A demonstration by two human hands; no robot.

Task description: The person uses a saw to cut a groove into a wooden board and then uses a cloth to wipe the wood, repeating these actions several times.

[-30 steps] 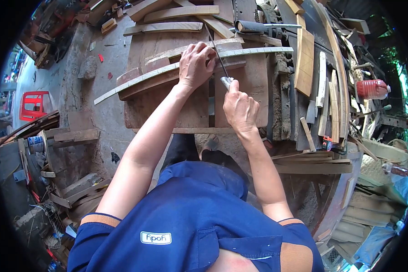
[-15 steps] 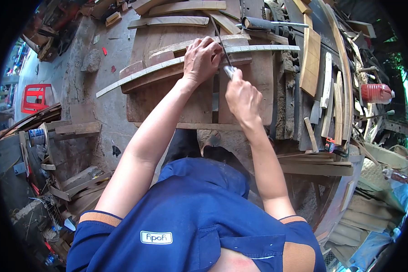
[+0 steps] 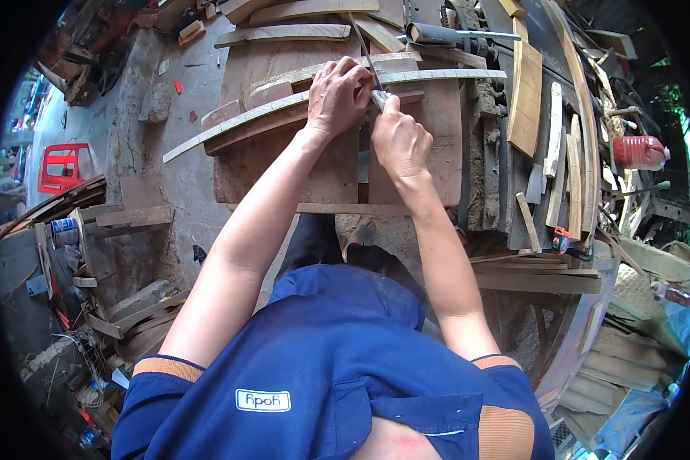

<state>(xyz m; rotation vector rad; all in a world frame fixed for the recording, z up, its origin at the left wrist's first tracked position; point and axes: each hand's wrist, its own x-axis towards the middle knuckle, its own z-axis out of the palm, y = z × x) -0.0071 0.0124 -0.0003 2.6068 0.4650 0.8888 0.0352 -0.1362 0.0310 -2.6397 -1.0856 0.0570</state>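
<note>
A long curved wooden strip (image 3: 238, 117) with evenly spaced marks along its length lies across the workbench boards (image 3: 284, 176). My left hand (image 3: 336, 96) is closed over the strip near its middle, fingertips partly hidden. Just to its right, a thin saw (image 3: 366, 55) crosses the strip, its blade pointing away from me. My right hand (image 3: 403, 139) is wrapped round the saw's pale handle (image 3: 379, 98), close beside my left hand. Under the strip sits a darker curved wood block (image 3: 261, 132); whether the blade has cut into the strip is too small to tell.
Curved wood pieces (image 3: 284, 34) lie beyond my hands. To the right are a dark cylinder (image 3: 429, 34), a wide curved board (image 3: 525, 100), several narrow offcuts, a tape measure (image 3: 560, 240) and a red-liquid bottle (image 3: 638, 153). A red plastic chair (image 3: 63, 169) stands far left.
My right hand has pushed the saw forward and slightly left, bringing the handle up to the strip. My left hand stays nearly in place on the strip.
</note>
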